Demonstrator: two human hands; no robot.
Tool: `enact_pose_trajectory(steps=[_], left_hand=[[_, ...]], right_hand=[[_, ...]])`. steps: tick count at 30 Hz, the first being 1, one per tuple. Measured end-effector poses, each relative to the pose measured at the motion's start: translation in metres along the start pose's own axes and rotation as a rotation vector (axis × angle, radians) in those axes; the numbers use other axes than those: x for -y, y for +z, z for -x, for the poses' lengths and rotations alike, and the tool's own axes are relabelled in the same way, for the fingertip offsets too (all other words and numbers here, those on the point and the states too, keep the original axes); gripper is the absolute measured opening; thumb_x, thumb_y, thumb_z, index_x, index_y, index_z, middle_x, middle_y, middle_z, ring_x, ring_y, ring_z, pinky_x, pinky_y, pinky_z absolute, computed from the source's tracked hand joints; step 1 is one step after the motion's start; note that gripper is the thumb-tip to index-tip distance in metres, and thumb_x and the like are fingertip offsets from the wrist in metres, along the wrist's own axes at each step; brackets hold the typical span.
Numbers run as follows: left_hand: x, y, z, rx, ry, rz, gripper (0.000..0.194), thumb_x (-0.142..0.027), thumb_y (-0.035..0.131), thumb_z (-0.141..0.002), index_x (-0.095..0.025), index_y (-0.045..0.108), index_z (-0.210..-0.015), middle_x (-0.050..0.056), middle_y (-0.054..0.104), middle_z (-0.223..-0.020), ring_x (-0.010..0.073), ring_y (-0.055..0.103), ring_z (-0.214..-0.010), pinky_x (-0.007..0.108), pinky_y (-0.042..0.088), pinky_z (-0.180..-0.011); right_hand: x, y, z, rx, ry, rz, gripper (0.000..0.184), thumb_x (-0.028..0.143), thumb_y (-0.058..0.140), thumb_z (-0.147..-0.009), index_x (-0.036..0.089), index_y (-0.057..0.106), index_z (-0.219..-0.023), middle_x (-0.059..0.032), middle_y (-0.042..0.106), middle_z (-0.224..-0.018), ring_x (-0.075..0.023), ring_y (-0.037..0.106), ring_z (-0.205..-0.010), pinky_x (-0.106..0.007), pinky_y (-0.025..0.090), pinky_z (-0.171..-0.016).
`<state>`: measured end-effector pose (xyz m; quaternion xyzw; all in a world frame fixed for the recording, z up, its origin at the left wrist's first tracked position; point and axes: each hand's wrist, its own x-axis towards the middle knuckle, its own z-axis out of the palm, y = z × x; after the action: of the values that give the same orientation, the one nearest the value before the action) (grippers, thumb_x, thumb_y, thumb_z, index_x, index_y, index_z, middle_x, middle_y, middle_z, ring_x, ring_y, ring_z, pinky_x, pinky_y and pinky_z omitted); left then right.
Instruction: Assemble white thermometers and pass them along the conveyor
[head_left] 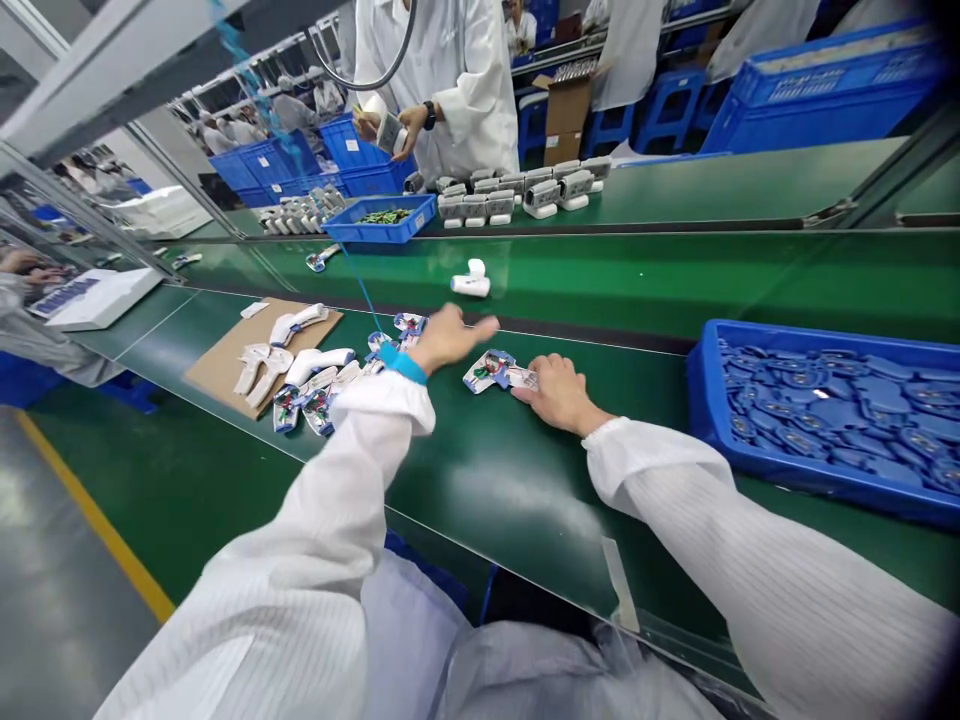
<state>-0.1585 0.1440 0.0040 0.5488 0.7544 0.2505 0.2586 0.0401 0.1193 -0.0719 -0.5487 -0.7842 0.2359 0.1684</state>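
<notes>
My left hand (450, 338) hovers over the green bench with its fingers stretched out toward the conveyor, holding nothing; a blue strap circles its wrist. My right hand (559, 392) rests on the bench, fingers curled against an open white device half-shell (495, 371) with coloured wiring inside. More open half-shells (315, 400) lie in a row to the left of my left hand. A closed white device (471, 281) lies on the conveyor belt beyond my hands.
A brown cardboard sheet (217, 365) with white shells lies at the left. A blue tray (705, 400) of blue parts stands at the right. Across the belt a person in a white coat (442, 70) holds a device over rows of white units (517, 192) and a small blue bin (379, 228).
</notes>
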Motion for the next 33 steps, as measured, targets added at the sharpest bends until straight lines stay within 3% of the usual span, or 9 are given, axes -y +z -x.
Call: enact_pose_trajectory(steps=[4, 9, 14, 18, 21, 24, 26, 29, 33], left_hand=[[0.015, 0.046, 0.063, 0.23, 0.118, 0.116, 0.039, -0.045, 0.086, -0.078, -0.014, 0.071, -0.097, 0.006, 0.074, -0.087, 0.0195, 0.067, -0.08, 0.029, 0.049, -0.076], [-0.003, 0.071, 0.133, 0.339, 0.388, 0.352, 0.029, -0.042, 0.081, -0.086, -0.019, 0.066, -0.097, 0.0, 0.069, -0.088, 0.0148, 0.059, -0.078, 0.026, 0.043, -0.072], [-0.031, 0.086, 0.176, 0.426, 0.512, 0.196, 0.026, -0.043, 0.074, -0.094, -0.021, 0.059, -0.094, 0.0, 0.065, -0.092, 0.0173, 0.059, -0.082, 0.03, 0.041, -0.075], [-0.036, 0.104, 0.19, 0.452, 0.324, 0.247, 0.025, -0.037, 0.075, -0.093, -0.021, 0.057, -0.1, 0.001, 0.068, -0.091, 0.0183, 0.061, -0.08, 0.031, 0.042, -0.074], [-0.039, 0.114, 0.195, 0.557, 0.295, 0.335, 0.034, -0.043, 0.08, -0.088, -0.022, 0.055, -0.099, -0.001, 0.069, -0.088, 0.0176, 0.061, -0.077, 0.03, 0.042, -0.071], [-0.047, 0.118, 0.201, 0.557, 0.387, 0.252, 0.035, -0.047, 0.078, -0.089, -0.023, 0.053, -0.099, 0.0, 0.068, -0.092, 0.0193, 0.061, -0.081, 0.031, 0.04, -0.071], [-0.054, 0.119, 0.205, 0.531, 0.439, 0.17, 0.032, -0.046, 0.073, -0.093, -0.024, 0.051, -0.1, 0.002, 0.068, -0.096, 0.0212, 0.062, -0.084, 0.032, 0.039, -0.072], [-0.061, 0.121, 0.208, 0.563, 0.454, 0.124, 0.028, -0.042, 0.07, -0.094, -0.024, 0.049, -0.098, 0.001, 0.065, -0.09, 0.021, 0.06, -0.08, 0.032, 0.036, -0.069], [-0.061, 0.13, 0.206, 0.655, 0.321, 0.243, 0.032, -0.038, 0.075, -0.089, -0.024, 0.046, -0.094, -0.003, 0.059, -0.078, 0.0165, 0.052, -0.07, 0.03, 0.034, -0.065]], right_hand=[[-0.018, -0.018, 0.048, -0.013, -0.056, -0.094, 0.023, 0.029, 0.06, -0.094, 0.018, 0.062, -0.114, -0.0119, 0.066, -0.116, -0.0235, 0.064, -0.097, -0.038, 0.052, -0.085], [-0.028, -0.062, 0.119, -0.163, -0.087, -0.321, 0.034, 0.049, 0.053, -0.104, 0.027, 0.07, -0.124, -0.0071, 0.071, -0.122, -0.0239, 0.066, -0.109, -0.035, 0.052, -0.08], [-0.016, -0.092, 0.165, -0.429, -0.213, 0.071, 0.035, 0.038, 0.051, -0.107, 0.026, 0.074, -0.083, -0.0014, 0.076, -0.087, -0.0205, 0.062, -0.081, -0.04, 0.038, -0.078], [-0.026, -0.113, 0.197, -0.589, -0.151, 0.207, 0.032, 0.035, 0.051, -0.107, 0.023, 0.07, -0.083, -0.0016, 0.075, -0.086, -0.0193, 0.061, -0.077, -0.039, 0.039, -0.079], [-0.042, -0.115, 0.207, -0.486, -0.036, 0.05, 0.031, 0.043, 0.051, -0.106, 0.025, 0.074, -0.098, -0.0029, 0.077, -0.101, -0.0214, 0.069, -0.091, -0.038, 0.049, -0.082], [-0.051, -0.103, 0.206, -0.321, 0.014, -0.112, 0.031, 0.045, 0.053, -0.104, 0.029, 0.078, -0.114, -0.0019, 0.077, -0.118, -0.0229, 0.071, -0.106, -0.041, 0.054, -0.09], [-0.048, -0.094, 0.206, -0.288, -0.002, -0.135, 0.029, 0.046, 0.055, -0.104, 0.031, 0.08, -0.107, -0.0008, 0.079, -0.113, -0.0226, 0.071, -0.099, -0.041, 0.054, -0.085], [-0.036, -0.088, 0.21, -0.423, -0.04, 0.01, 0.037, 0.041, 0.049, -0.107, 0.029, 0.078, -0.088, -0.0013, 0.08, -0.096, -0.023, 0.067, -0.085, -0.044, 0.044, -0.08], [-0.036, -0.102, 0.224, -0.541, -0.002, 0.142, 0.04, 0.034, 0.041, -0.108, 0.024, 0.068, -0.08, -0.0038, 0.078, -0.09, -0.0231, 0.063, -0.081, -0.044, 0.036, -0.079]])
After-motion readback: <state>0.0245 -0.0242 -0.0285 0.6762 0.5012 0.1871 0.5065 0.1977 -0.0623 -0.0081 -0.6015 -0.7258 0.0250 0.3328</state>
